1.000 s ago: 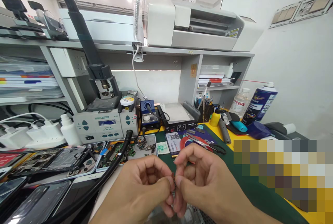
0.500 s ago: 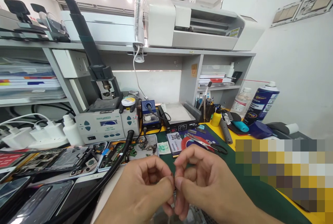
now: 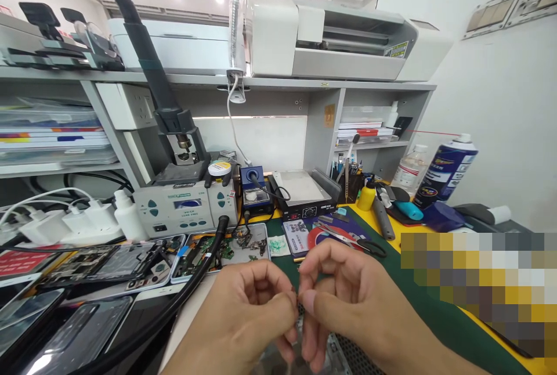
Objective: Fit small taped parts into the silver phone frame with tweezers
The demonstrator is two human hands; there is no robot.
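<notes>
My left hand (image 3: 256,308) is closed, thumb and forefinger pinched together on something too small to make out. Beside it, almost touching at the fingertips, my right hand (image 3: 348,305) has its fingers curled in and its thumb pressed toward the same tiny thing. What lies between the tips is hidden. Below both hands, partly covered by them, is a greyish clear-looking object (image 3: 333,352) whose kind I cannot tell. A pair of scissors (image 3: 363,244) with black handles lies on the bench just beyond my right hand.
A metal tray (image 3: 261,230) of small circuit boards lies beyond my left hand, crossed by a thick black hose (image 3: 187,288). Several phones (image 3: 78,334) lie at left. Behind stand a soldering station (image 3: 183,209), a heating plate (image 3: 300,186) and a spray can (image 3: 444,172).
The whole view has shifted slightly, so everything sits a little further right. Both hands keep their pinch, fingertips close together, with only slight finger movement.
</notes>
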